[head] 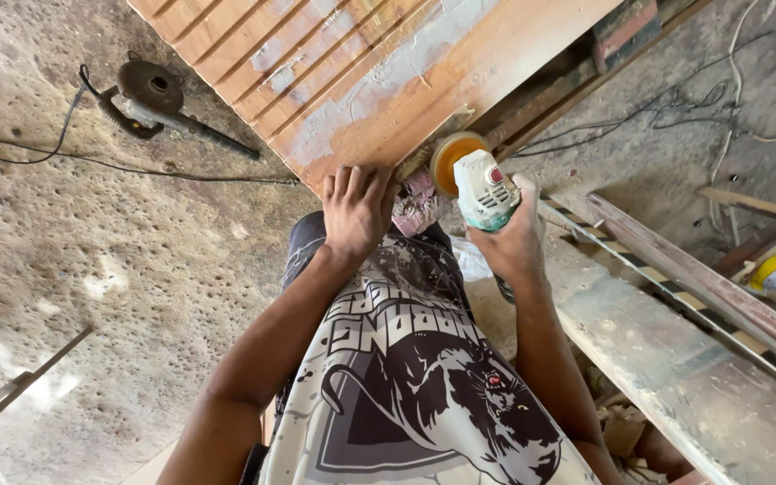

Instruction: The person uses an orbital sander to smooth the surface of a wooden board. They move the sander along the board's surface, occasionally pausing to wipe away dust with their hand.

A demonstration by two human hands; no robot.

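The wooden door panel [352, 72] lies flat, streaked with pale filler; the left hand [357, 211] presses palm-down on its near edge, fingers spread and holding nothing; just beside that hand, the right hand [514, 242] is closed around a white power sander [482, 193], whose orange disc [451, 157] meets the panel's near corner; beyond the panel's left edge an angle grinder [159, 103] rests on the concrete floor [119, 287], its black cable [92, 162] trailing past.

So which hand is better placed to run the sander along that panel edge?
Right. The right hand already grips the white sander, its orange disc at the wooden panel edge; the left hand lies flat, bracing the panel.
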